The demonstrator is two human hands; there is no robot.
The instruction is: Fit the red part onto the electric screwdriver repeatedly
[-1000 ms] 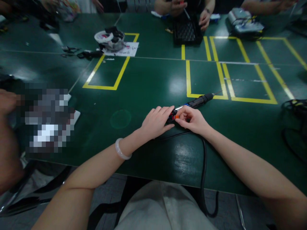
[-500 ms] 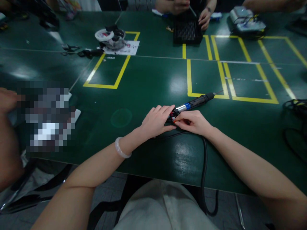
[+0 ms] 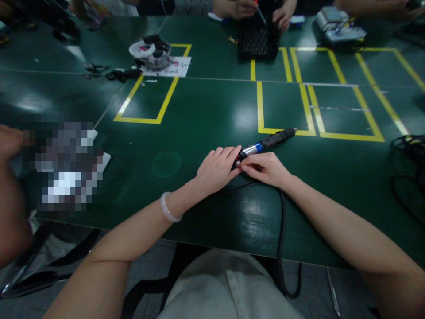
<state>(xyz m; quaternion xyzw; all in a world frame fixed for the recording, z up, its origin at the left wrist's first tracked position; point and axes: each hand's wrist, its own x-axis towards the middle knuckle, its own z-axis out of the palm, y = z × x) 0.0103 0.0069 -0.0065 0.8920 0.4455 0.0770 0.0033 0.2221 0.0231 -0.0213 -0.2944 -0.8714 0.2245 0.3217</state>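
Observation:
An electric screwdriver [image 3: 267,142], black with a silver and blue band, lies on the green table with its thin bit pointing to the upper right. My left hand [image 3: 218,168] is wrapped over its near end, and the fingers cover most of that part. My right hand [image 3: 265,168] is beside it, thumb and forefinger pinched at a small red and white part [image 3: 237,164] between the two hands. What exactly the right fingertips grip is too small to tell. A black cable [image 3: 282,226] runs from under the right hand over the table's front edge.
Yellow tape outlines [image 3: 285,131] mark the table. A roll-like bundle [image 3: 151,53] rests on paper at the back left. Across the table, a person's hands work over a black tray [image 3: 258,44]. Black cables [image 3: 410,150] lie at right; another person's arm [image 3: 11,190] is at left.
My left thumb has drawn in closer to the small red and white part. Across the table, the person's hands have shifted slightly up. The whole view has moved a little.

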